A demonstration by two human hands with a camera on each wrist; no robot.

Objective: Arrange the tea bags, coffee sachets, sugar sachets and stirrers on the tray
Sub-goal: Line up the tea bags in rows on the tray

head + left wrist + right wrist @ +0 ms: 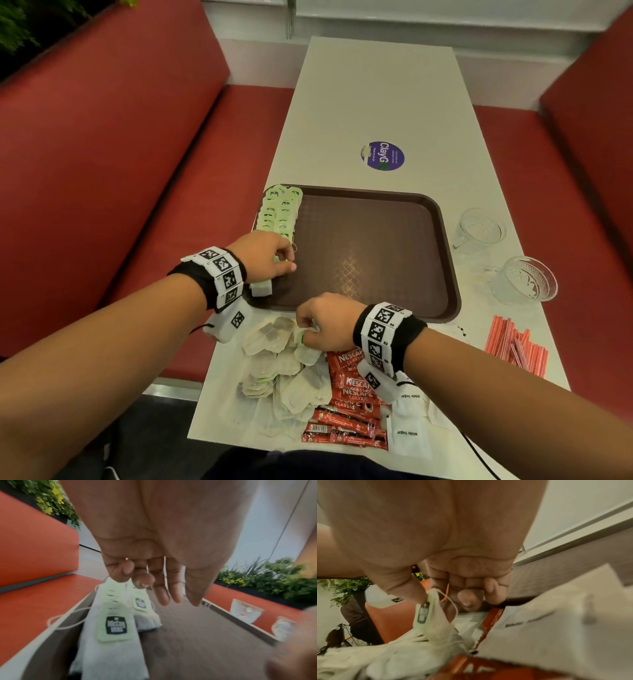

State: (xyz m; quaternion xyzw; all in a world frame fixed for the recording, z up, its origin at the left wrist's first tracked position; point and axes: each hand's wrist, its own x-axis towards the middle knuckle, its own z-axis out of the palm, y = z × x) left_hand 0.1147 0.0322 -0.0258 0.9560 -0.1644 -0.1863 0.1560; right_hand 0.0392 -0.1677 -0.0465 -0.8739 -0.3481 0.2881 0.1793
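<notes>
Rows of tea bags (279,212) lined the tray (442,240) at its left edge beneath the left grip (265,255), hold unclear; right grip (325,322) pinched a tea bag (423,615) from the lower-centre pile (294,387). Off-tray on the bench (376,102) lay coffee sachets (346,411), sugar sachets (409,435), stirrers (513,346).

1. The left hand (265,255) reaches farther forward, palm down. Its two outer fingers (121,572) curl, and the others and the thumb hang nearly straight. Any grip is unclear.
2. The right hand (325,322), nearer the body, pinches a tea bag (436,626) by its tag between thumb and forefinger. The other fingers curl in.
</notes>
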